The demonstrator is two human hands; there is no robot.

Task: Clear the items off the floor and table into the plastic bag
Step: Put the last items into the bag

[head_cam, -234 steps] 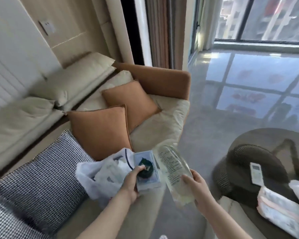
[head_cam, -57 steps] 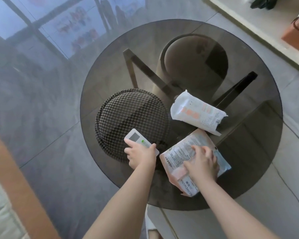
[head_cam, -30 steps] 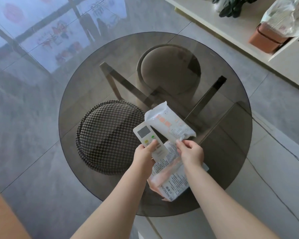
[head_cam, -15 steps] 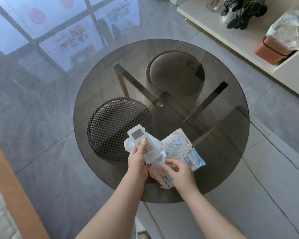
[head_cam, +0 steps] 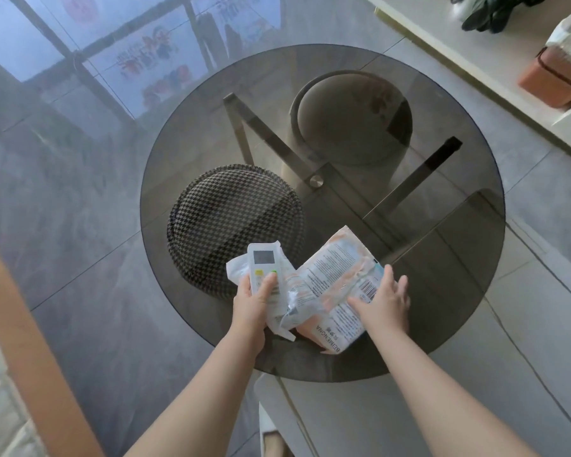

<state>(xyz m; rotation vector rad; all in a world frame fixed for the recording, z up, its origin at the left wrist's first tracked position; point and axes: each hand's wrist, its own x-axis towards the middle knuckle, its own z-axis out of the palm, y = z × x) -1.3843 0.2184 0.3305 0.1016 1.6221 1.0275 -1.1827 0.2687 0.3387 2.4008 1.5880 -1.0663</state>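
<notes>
The left hand [head_cam: 252, 303] clutches a white remote control [head_cam: 264, 267] and a crumpled white packet [head_cam: 285, 300] together. The right hand [head_cam: 381, 300], fingers spread, presses on a flat white-and-orange printed packet [head_cam: 335, 282] lying on the round smoked-glass table [head_cam: 442, 258]. A houndstooth stool [head_cam: 225, 219] shows beneath the glass, on grey floor tiles [head_cam: 63, 225].

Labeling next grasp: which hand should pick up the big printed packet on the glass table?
Right. The right hand lies open on the printed packet and holds nothing. The left hand already grips the remote with a smaller white packet, so it looks full.
</notes>
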